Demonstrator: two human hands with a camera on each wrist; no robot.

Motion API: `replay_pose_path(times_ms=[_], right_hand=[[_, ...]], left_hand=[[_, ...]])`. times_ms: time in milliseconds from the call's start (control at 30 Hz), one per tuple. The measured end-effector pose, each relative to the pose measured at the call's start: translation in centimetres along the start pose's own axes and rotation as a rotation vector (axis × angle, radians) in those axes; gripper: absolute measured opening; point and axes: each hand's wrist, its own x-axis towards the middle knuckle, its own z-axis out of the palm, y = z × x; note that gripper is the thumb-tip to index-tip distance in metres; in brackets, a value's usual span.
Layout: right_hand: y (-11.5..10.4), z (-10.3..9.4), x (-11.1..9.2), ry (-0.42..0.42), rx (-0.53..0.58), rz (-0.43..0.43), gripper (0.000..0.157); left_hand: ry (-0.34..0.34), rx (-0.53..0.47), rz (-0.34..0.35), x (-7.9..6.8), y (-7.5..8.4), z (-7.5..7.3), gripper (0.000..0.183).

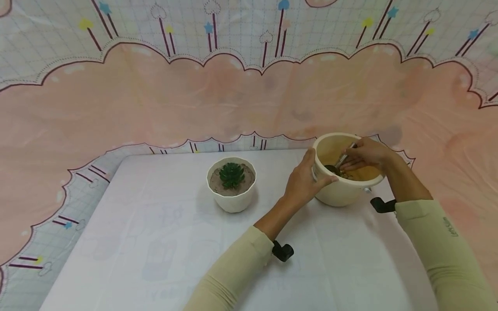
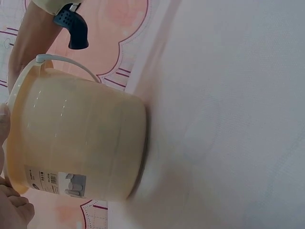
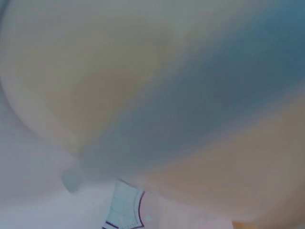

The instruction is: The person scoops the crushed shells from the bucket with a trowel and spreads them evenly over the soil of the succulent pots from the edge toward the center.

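Observation:
A cream bucket (image 1: 337,193) stands upright at the table's far right. My left hand (image 1: 304,181) grips its rim, thumb over the near edge and fingers along the left side. Inside the bucket, my right hand (image 1: 363,154) pinches the metal handle of a spoon-like tool (image 1: 345,158), whose dark rounded end points down at small loose bits. In the left wrist view, the bucket (image 2: 86,129) shows a printed label (image 2: 56,183) and a pale carrying handle (image 2: 76,64). A blurred grey-blue band (image 3: 190,109) crosses the right wrist view, with the bucket behind it.
Left of the bucket, a white faceted pot (image 1: 233,204) holds a green succulent (image 1: 231,175) in greyish soil. White covering lies over the table (image 1: 155,242). A pink patterned cloth (image 1: 233,99) hangs behind and beside it. Dark wrist cameras (image 1: 282,251) sit at both sleeves.

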Motion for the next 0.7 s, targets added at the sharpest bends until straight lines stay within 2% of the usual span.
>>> replay_pose_path(times_ms=[133,233,433,700], right_hand=[[-0.1,0.8,0.2,0.082,0.075,0.035,0.039],[-0.3,1.2,0.2,0.113,0.118,0.066,0.04],[-0.5,1.2,0.1,0.104,0.115,0.072,0.041],[-0.6,0.9,0.2,0.081,0.173,0.084,0.038]], left_hand=[[0.005,0.002,0.004,0.1,-0.1,0.0,0.105],[-0.001,-0.011,0.004,0.0,-0.1,-0.1,0.105],[-0.006,-0.014,-0.002,0.0,0.1,-0.1,0.104],[-0.01,0.004,-0.025,-0.1,0.2,-0.2,0.105]])
